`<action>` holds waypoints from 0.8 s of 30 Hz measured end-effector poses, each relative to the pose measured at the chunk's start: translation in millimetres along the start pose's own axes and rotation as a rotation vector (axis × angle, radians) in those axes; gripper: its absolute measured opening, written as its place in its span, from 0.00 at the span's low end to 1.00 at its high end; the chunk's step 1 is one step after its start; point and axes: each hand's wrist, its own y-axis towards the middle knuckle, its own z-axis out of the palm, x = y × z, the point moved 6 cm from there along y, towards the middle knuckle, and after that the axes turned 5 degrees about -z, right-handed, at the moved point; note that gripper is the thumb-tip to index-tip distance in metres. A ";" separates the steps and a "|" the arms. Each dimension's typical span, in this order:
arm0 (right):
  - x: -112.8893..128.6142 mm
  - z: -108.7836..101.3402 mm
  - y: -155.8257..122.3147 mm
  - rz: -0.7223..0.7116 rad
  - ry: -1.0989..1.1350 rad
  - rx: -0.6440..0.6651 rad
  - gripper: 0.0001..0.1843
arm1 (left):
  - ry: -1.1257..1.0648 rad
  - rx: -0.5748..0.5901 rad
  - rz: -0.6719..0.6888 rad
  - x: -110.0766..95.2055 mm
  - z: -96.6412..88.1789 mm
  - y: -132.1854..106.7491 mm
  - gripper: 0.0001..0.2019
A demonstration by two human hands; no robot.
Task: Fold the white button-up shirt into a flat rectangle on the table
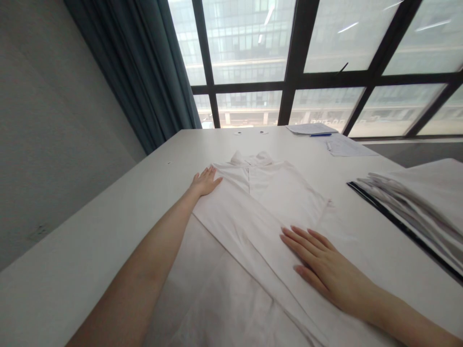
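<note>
A white collared shirt (231, 217) lies spread on the white table, its collar pointing toward the window. One sleeve is laid slantwise across the body, from the left shoulder down to the lower right. On the left shoulder rests my left hand (205, 182), flat with the thumb apart from the fingers. My right hand (321, 265) lies flat over the right side of the shirt, beside the folded-over sleeve, its fingers stretched out. Neither hand grips the cloth. The shirt's lower end runs out of view at the bottom.
A stack of folded pale cloth (427, 197) with a black edge strip (394, 221) lies at the right. Papers (311, 128) and a blue pen (320, 135) are at the table's far edge. Beyond the white table (144, 193) stand a window and a dark curtain (144, 72).
</note>
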 end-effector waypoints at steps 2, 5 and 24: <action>-0.6 0.6 0.2 -0.001 -0.003 -0.003 0.31 | 0.000 -0.001 -0.006 0.5 -0.3 3.1 0.36; -1.5 1.2 -0.1 0.006 0.006 0.000 0.31 | -0.003 -0.005 -0.020 1.2 -1.3 7.3 0.35; -4.6 1.5 2.6 0.025 0.034 0.041 0.32 | -0.008 -0.226 -0.021 0.9 -16.8 16.9 0.30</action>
